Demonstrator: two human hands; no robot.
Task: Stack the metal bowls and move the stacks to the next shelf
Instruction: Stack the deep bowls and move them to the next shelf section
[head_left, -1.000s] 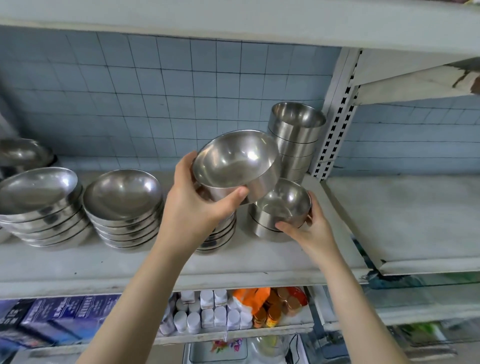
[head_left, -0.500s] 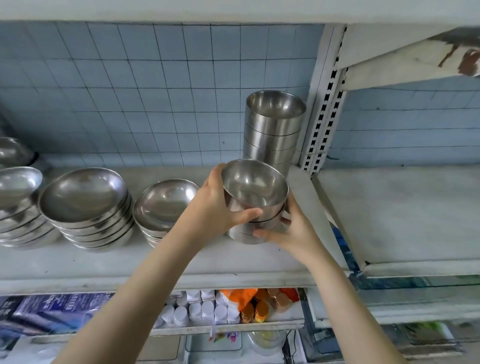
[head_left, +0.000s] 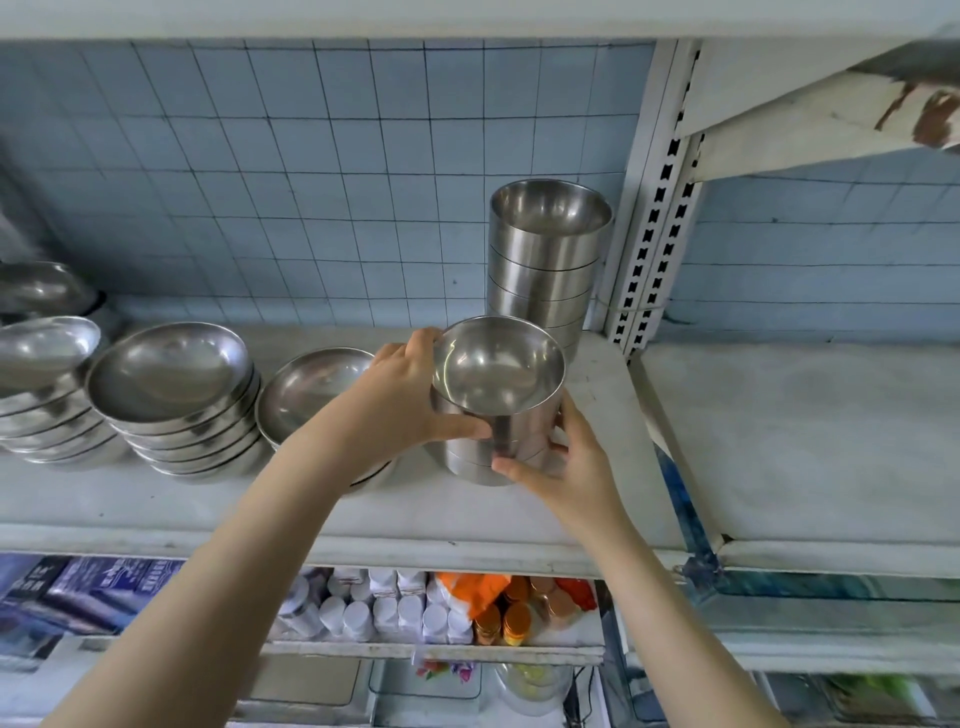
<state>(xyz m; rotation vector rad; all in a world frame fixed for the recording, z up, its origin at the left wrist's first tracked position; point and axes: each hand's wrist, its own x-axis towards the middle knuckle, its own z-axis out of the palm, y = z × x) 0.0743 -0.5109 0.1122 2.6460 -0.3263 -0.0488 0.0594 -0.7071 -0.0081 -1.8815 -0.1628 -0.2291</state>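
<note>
A short stack of straight-sided metal bowls (head_left: 498, 379) stands on the white shelf (head_left: 467, 525). My left hand (head_left: 405, 405) grips its top bowl from the left, thumb across the front. My right hand (head_left: 566, 467) clasps the lower bowls from the right and front. Behind it rises a taller stack of the same bowls (head_left: 545, 260) against the tiled wall. Left of my hands sit stacks of wide shallow bowls (head_left: 171, 395), one of them (head_left: 311, 389) partly hidden by my left wrist.
A perforated white upright (head_left: 649, 234) divides this shelf from the neighbouring shelf (head_left: 810, 441) on the right, whose surface is bare and dusty. Below are white bottles (head_left: 395, 613), orange-capped jars (head_left: 519, 613) and blue boxes (head_left: 93, 587). An upper shelf board runs overhead.
My left hand carried the tilted bowl right and down and set it onto the two bowls under my right hand. Both hands now clasp the combined stack.
</note>
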